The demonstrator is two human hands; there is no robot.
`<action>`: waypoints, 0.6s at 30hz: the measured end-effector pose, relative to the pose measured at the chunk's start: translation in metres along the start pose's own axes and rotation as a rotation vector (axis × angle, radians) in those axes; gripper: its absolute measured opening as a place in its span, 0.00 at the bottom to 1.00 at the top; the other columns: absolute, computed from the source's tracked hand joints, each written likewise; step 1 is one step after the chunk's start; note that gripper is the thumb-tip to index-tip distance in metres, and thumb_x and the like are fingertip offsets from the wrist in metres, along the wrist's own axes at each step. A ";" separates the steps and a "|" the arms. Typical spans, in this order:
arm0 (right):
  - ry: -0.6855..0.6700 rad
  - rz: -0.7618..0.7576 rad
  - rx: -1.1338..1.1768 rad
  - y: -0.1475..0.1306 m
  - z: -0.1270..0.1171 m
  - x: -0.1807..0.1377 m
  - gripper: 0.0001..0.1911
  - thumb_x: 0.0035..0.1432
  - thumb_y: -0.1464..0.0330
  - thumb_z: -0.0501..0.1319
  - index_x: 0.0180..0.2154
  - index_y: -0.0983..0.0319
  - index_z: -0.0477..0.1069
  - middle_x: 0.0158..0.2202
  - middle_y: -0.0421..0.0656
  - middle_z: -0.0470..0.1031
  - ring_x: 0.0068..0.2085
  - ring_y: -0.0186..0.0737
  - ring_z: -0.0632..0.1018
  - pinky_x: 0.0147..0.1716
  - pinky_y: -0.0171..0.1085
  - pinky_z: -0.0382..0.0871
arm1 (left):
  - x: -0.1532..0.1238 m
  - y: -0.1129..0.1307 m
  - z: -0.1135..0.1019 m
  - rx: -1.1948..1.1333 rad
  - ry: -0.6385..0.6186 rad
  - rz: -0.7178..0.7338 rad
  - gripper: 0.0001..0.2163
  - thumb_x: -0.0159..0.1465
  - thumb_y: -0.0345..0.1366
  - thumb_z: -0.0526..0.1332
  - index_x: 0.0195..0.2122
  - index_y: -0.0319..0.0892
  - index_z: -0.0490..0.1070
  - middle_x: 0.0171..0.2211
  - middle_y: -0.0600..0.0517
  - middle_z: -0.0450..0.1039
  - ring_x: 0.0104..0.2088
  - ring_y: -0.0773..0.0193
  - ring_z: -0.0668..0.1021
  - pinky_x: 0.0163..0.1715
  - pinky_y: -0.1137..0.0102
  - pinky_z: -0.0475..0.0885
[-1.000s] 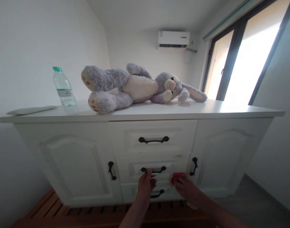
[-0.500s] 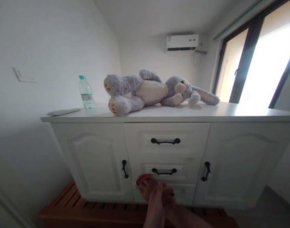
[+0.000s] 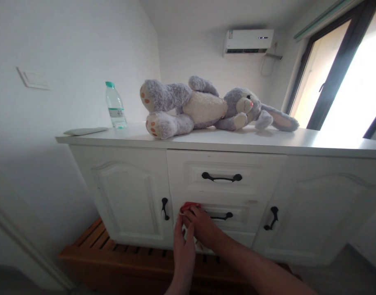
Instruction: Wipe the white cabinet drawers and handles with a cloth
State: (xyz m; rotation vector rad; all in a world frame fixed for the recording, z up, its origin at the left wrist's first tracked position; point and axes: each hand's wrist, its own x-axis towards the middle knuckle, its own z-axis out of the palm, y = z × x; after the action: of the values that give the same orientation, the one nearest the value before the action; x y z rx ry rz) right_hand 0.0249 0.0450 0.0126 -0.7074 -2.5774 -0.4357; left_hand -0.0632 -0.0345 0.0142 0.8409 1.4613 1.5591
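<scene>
The red cloth lies pressed against the middle drawer front, at about eleven o'clock from the right hand and just left of the black handle. The right hand's fingers are bunched over it, pinning it to the wood, forearm running in from four o'clock. The left hand rests directly below at six o'clock, fingers together, pointing up beside the right wrist.

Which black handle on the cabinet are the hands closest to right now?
The middle drawer's handle: the right hand, holding a red cloth, is beside its left end.
</scene>
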 end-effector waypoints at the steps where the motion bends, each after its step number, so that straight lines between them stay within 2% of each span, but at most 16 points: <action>1: 0.003 0.027 0.005 0.002 -0.007 -0.005 0.17 0.65 0.68 0.62 0.55 0.64 0.70 0.53 0.46 0.76 0.50 0.47 0.73 0.50 0.46 0.73 | -0.001 0.002 0.007 0.025 -0.044 0.002 0.33 0.65 0.43 0.56 0.67 0.30 0.54 0.73 0.32 0.52 0.73 0.50 0.58 0.72 0.57 0.52; 6: 0.000 0.105 -0.025 0.026 -0.040 -0.045 0.23 0.61 0.71 0.65 0.58 0.67 0.69 0.54 0.50 0.75 0.54 0.49 0.73 0.59 0.47 0.72 | -0.025 0.010 0.052 0.202 -0.204 0.103 0.37 0.65 0.46 0.53 0.69 0.24 0.50 0.75 0.33 0.47 0.75 0.50 0.53 0.74 0.54 0.45; 11: 0.013 0.148 -0.060 0.058 -0.070 -0.101 0.22 0.61 0.75 0.63 0.57 0.67 0.70 0.51 0.51 0.78 0.53 0.49 0.74 0.57 0.49 0.75 | -0.048 0.010 0.100 0.277 -0.401 0.075 0.37 0.65 0.45 0.53 0.70 0.24 0.50 0.75 0.34 0.48 0.75 0.51 0.52 0.74 0.55 0.45; 14: 0.027 0.154 -0.067 0.070 -0.086 -0.126 0.24 0.62 0.75 0.61 0.59 0.65 0.68 0.52 0.51 0.78 0.54 0.50 0.75 0.57 0.52 0.75 | -0.057 0.005 0.122 0.271 -0.475 0.076 0.37 0.65 0.45 0.54 0.70 0.26 0.51 0.75 0.36 0.48 0.75 0.52 0.52 0.74 0.56 0.45; 16: 0.018 0.142 -0.067 0.073 -0.089 -0.138 0.27 0.62 0.73 0.60 0.63 0.62 0.65 0.55 0.50 0.76 0.56 0.51 0.74 0.59 0.54 0.73 | -0.061 0.000 0.130 0.273 -0.504 0.091 0.37 0.65 0.46 0.55 0.70 0.28 0.51 0.75 0.37 0.48 0.75 0.52 0.52 0.75 0.56 0.44; 18: 0.023 0.157 -0.078 0.074 -0.081 -0.152 0.30 0.62 0.74 0.58 0.65 0.61 0.61 0.57 0.52 0.74 0.58 0.52 0.73 0.61 0.56 0.71 | -0.063 -0.009 0.133 0.284 -0.544 0.114 0.36 0.65 0.45 0.56 0.70 0.30 0.51 0.75 0.39 0.48 0.75 0.53 0.52 0.75 0.57 0.44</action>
State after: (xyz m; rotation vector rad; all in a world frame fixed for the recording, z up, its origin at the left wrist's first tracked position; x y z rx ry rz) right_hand 0.2094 0.0117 0.0224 -0.9190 -2.4725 -0.4930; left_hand 0.0840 -0.0315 0.0229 1.4094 1.2535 1.0854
